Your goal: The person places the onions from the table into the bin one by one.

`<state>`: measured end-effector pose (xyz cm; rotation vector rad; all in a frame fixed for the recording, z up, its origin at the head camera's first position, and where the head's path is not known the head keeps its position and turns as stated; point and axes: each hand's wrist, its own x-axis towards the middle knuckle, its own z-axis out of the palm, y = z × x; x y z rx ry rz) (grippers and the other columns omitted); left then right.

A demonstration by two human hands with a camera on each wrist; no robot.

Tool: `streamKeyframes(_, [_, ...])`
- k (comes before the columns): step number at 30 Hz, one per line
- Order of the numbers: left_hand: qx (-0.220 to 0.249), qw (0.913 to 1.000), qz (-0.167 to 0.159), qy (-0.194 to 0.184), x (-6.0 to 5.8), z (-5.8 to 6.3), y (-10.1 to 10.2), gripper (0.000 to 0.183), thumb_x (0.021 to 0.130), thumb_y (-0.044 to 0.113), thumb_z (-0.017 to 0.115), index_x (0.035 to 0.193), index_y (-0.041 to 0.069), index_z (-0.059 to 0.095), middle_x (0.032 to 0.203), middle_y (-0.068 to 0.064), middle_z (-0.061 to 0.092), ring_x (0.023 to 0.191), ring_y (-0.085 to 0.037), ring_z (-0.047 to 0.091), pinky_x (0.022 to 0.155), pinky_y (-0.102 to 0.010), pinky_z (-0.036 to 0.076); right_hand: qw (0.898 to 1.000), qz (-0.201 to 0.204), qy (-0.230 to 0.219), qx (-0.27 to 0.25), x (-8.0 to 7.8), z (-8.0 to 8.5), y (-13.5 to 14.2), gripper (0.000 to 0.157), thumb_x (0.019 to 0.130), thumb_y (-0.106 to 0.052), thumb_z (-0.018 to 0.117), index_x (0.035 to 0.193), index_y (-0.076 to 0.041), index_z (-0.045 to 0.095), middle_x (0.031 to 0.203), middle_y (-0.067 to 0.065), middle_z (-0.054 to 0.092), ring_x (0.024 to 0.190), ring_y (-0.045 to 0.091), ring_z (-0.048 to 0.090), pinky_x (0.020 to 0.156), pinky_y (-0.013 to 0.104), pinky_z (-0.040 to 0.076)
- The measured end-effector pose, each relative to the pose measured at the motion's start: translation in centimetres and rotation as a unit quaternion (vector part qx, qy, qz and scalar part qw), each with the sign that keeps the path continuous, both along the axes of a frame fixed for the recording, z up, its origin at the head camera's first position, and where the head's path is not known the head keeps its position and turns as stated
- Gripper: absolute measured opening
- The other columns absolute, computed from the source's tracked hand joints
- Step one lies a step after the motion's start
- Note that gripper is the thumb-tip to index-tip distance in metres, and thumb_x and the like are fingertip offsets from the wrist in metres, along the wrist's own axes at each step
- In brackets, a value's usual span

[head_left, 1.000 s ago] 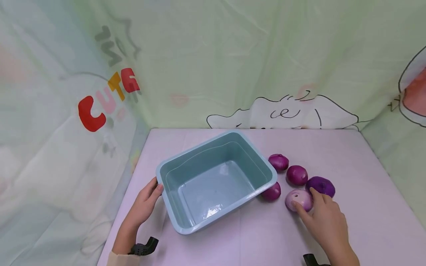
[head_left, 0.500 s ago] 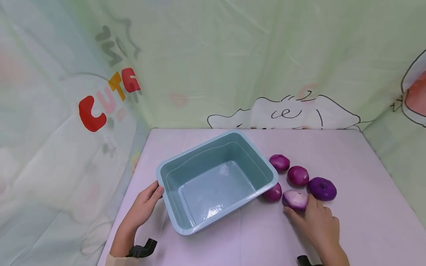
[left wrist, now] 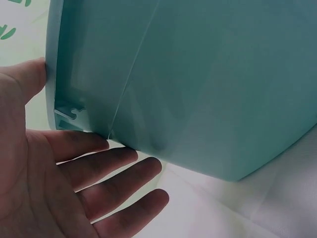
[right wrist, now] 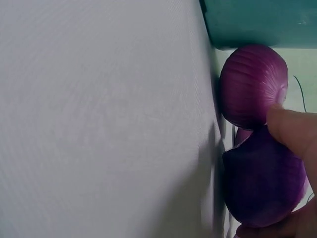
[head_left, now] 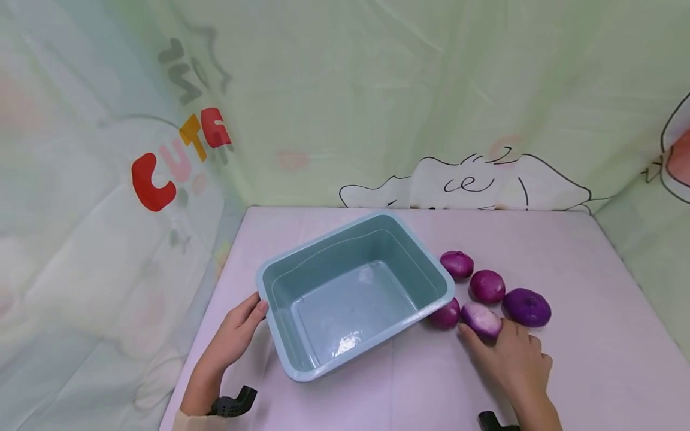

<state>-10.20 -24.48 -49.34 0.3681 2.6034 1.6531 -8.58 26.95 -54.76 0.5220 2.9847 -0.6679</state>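
My right hand grips a red onion with a pale, whitish top and purple sides. In the right wrist view, this onion sits tilted between thumb and finger, right up against another red onion. That neighbouring onion is partly hidden under the rim of a light blue plastic basin. At the basin's left end, my left hand touches it. The left wrist view shows the thumb at the rim and straight, spread fingers, some tips on the outer wall.
Several more red onions lie behind the held one: one onion by the basin's right corner, another beside it, and a darker, flatter one to the right. A pale cloth covers the table, and printed curtains enclose it.
My right hand has closed round the pale-topped onion, tilted it and drawn it slightly left, away from the dark flat onion. The left hand and the basin have stayed in place.
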Motion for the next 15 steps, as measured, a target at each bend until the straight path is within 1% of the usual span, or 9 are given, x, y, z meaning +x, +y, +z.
streamKeyframes(5, [-0.001,1.0,0.003,0.0,0.0,0.0,0.1,0.048,0.112,0.025,0.049,0.157,0.008,0.045,0.15,-0.012,0.055,0.133,-0.032,0.056,0.1,-0.054,0.05,1.0,-0.015,-0.013,-0.023,0.1,0.1,0.2,0.112,0.083,-0.085,0.057,0.141,0.01,0.045,0.132,0.038,0.049,0.114,0.061,0.045,0.08,0.075,0.036])
streamKeyframes(8, [-0.002,1.0,0.002,-0.003,0.0,-0.1,0.1,0.048,0.113,0.026,0.048,0.158,0.009,0.044,0.151,-0.011,0.055,0.133,-0.032,0.056,0.101,-0.054,0.05,0.998,-0.02,-0.03,-0.052,0.3,0.5,0.5,0.11,0.086,-0.083,0.056,0.141,0.011,0.044,0.133,0.04,0.05,0.115,0.062,0.048,0.082,0.075,0.04])
streamKeyframes(11, [-0.002,1.0,0.003,-0.003,-0.1,-0.1,0.1,0.048,0.112,0.026,0.049,0.157,0.009,0.045,0.15,-0.011,0.055,0.133,-0.032,0.056,0.1,-0.054,0.05,0.992,-0.008,-0.063,-0.108,0.3,2.0,0.9,0.112,0.091,-0.08,0.05,0.148,0.016,0.035,0.142,0.045,0.042,0.125,0.064,0.044,0.092,0.075,0.041])
streamKeyframes(13, [-0.002,1.0,0.003,-0.003,-0.1,0.0,0.1,0.048,0.112,0.026,0.049,0.158,0.01,0.045,0.15,-0.011,0.055,0.133,-0.032,0.056,0.1,-0.054,0.05,0.985,0.003,-0.072,-0.16,0.4,3.4,1.1,0.111,0.096,-0.075,0.047,0.151,0.019,0.026,0.147,0.046,0.035,0.131,0.063,0.039,0.098,0.073,0.041])
streamKeyframes(14, [0.0,1.0,0.002,-0.002,-0.1,0.0,0.1,0.048,0.112,0.026,0.049,0.157,0.009,0.045,0.15,-0.011,0.055,0.132,-0.032,0.057,0.1,-0.054,0.05,0.98,0.009,-0.072,-0.186,0.4,4.2,1.2,0.108,0.099,-0.072,0.046,0.151,0.02,0.023,0.147,0.046,0.034,0.13,0.061,0.041,0.098,0.069,0.043])
streamKeyframes(15, [0.001,1.0,0.001,-0.001,-0.1,0.0,0.1,0.048,0.112,0.026,0.049,0.157,0.009,0.045,0.15,-0.011,0.055,0.132,-0.032,0.057,0.1,-0.054,0.05,0.975,0.015,-0.061,-0.212,0.4,5.0,1.3,0.104,0.101,-0.068,0.045,0.152,0.02,0.023,0.147,0.045,0.036,0.129,0.056,0.046,0.098,0.062,0.048])
